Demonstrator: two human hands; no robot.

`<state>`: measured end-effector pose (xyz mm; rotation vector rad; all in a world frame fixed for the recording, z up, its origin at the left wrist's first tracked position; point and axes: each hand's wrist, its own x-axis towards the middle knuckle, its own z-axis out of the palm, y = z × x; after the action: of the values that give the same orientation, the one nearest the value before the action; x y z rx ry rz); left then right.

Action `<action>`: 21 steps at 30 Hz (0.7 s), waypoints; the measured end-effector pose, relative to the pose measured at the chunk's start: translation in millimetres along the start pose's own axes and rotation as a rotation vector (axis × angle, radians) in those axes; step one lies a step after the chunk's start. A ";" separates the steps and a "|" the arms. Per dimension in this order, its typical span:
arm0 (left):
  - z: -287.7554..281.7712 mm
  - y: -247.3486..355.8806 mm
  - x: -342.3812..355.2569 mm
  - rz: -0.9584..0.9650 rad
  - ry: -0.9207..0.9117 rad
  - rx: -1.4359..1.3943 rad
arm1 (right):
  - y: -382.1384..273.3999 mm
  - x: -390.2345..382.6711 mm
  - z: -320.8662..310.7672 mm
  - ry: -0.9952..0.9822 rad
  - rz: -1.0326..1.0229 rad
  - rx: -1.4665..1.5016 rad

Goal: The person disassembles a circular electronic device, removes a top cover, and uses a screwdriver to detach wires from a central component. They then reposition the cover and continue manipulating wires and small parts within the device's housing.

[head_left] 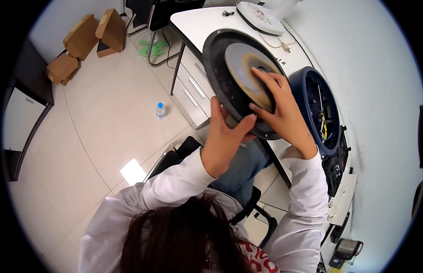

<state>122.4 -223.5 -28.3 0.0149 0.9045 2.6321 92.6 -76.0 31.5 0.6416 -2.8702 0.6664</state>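
Observation:
A black round shallow pan-like part is tilted up over the near edge of the white desk. On its face sits a grey metal disc with brownish heat-like stains around its centre. My left hand grips the black part's lower rim, thumb on the face and fingers around the edge. Across the disc lies my right hand, its fingertips near the centre and thumb at the lower edge. Just right of them stands a dark blue round housing with yellow and white wires inside.
The white desk carries a white round base, a plug with cord and small screws. A black tool case lies beyond the housing. On the floor are a water bottle, a green fan and cardboard boxes.

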 end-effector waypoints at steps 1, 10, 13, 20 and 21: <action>-4.1 0.1 0.4 -0.025 -0.013 -0.038 | 2.4 1.3 0.4 -0.020 -0.009 0.004; -30.7 -3.0 7.3 -0.065 -0.034 -0.019 | 12.3 2.2 12.5 -0.078 -0.028 -0.010; -31.8 -6.1 7.8 -0.024 -0.013 0.022 | 17.2 -0.8 14.1 0.028 -0.068 0.041; -35.9 -5.1 11.7 -0.043 -0.068 0.000 | 32.2 -18.3 6.0 0.093 -0.050 -0.045; -38.6 -5.6 13.2 -0.052 -0.071 0.005 | 34.8 -19.5 8.0 0.099 -0.047 -0.086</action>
<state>107.1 -237.8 -63.7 0.0840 0.8754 2.5650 94.9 -44.0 6.5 0.6426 -2.7672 0.5488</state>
